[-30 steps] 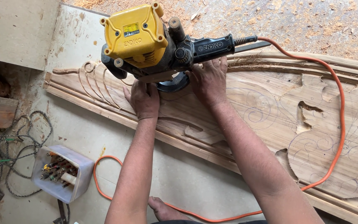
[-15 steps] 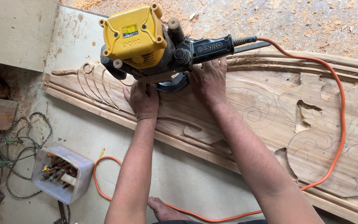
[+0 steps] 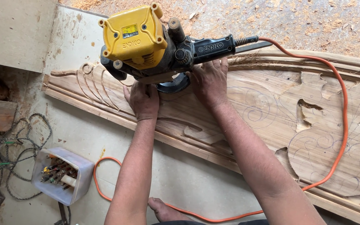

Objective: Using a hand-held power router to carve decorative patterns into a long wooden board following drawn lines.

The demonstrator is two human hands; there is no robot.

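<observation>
A yellow and black electric router [image 3: 146, 41] stands on a long carved wooden panel [image 3: 271, 108] that bears pencilled scrolls and cut recesses. My left hand [image 3: 143, 99] grips the router's base from the near side, fingers curled under it. On the right side of the base, just below the black handle, rests my right hand [image 3: 210, 81], pressing on base and wood. An orange power cord [image 3: 341, 121] runs from the handle across the panel and loops back toward me.
A clear plastic tub [image 3: 62, 175] of router bits sits on the board at lower left. A tangle of thin rope [image 3: 9, 152] lies beside it. My bare foot [image 3: 163, 210] shows at the bottom. Sawdust covers the ground beyond the panel.
The router and both hands have stayed almost in place on the panel; only a very slight shift of the view.
</observation>
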